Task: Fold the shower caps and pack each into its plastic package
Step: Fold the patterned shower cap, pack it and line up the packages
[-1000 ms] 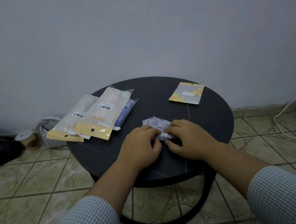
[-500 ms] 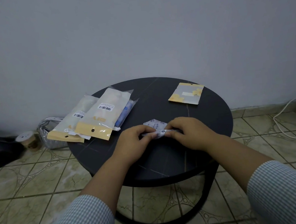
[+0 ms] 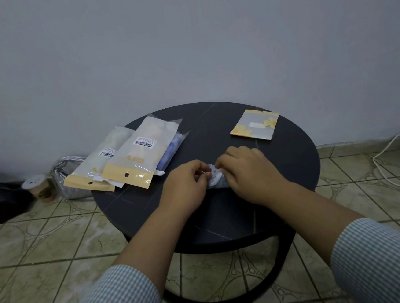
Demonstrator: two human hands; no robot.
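My left hand [image 3: 185, 184] and right hand [image 3: 247, 171] pinch the folded shower cap [image 3: 215, 178] on the round table [image 3: 292, 157] (thin, slippery, springy); I'd grip its folded edges.

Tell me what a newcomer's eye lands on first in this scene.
First, the two hands at the middle of the round black table: the left hand and right hand both pinch a small folded shower cap between them. Next, the long filled packages overlapping at the table's left edge, and one flat yellow-flowered package lying alone at the far right.
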